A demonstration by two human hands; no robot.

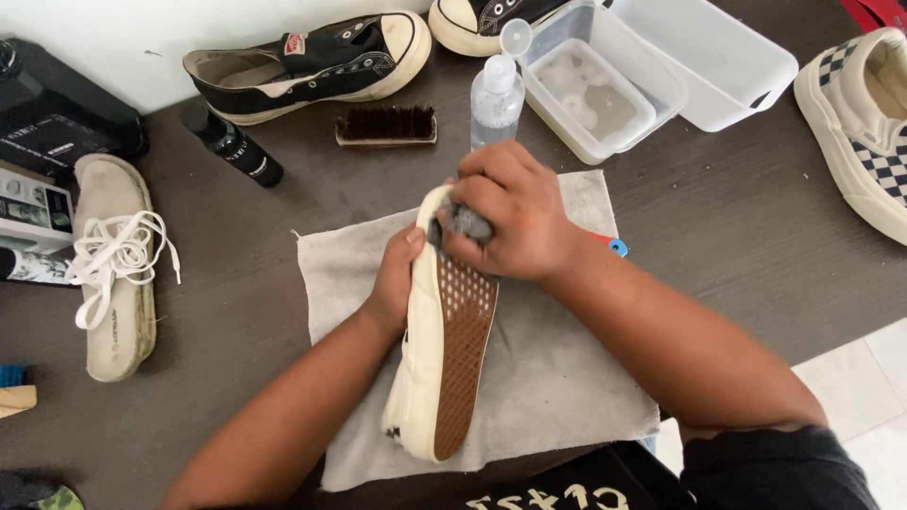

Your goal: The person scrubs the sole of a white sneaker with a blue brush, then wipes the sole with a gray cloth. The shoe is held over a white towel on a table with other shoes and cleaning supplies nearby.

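Black box [66,118] and printed carton [33,222], far left.

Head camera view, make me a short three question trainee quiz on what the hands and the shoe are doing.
1. True or false: the cream shoe lies with its brown sole turned up.
2. Which hand presses the grey cloth to the shoe's toe end: A left hand, B right hand?
3. What lies under the shoe on the dark table?

Key: 1 true. 2 B; the left hand steadies the shoe's side. 3 A grey towel.
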